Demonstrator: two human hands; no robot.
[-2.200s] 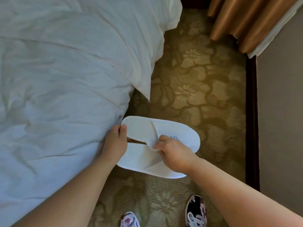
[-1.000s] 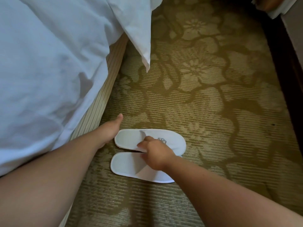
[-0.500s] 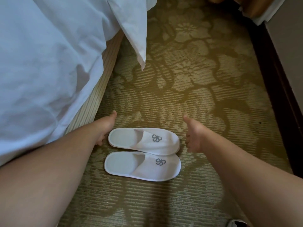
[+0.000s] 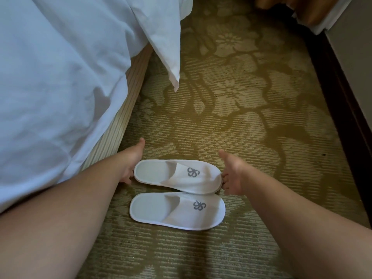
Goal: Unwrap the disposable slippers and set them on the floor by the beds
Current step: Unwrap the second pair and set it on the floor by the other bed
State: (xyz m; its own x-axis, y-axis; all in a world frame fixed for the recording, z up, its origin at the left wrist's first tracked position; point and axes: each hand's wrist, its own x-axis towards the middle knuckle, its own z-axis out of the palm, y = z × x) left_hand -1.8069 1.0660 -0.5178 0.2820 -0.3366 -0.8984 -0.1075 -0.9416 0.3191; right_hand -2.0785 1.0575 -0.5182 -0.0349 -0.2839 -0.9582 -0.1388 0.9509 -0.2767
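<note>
The bed [image 4: 60, 77] with its white sheet fills the left side. On the patterned floor [image 4: 251, 127], near the bed edge, the two white slippers lie side by side, touching. My left hand [image 4: 132, 160] touches the heel of the far slipper [image 4: 177, 176] and my right hand [image 4: 233, 172] touches its toe. Both hands are open with the thumbs raised. The near slipper [image 4: 177, 211] lies free.

left hand [image 4: 131, 164] fingers mostly hidden, hold on far slipper [image 4: 177, 175] unclear | curtain [image 4: 298, 9] cut by top edge
</note>
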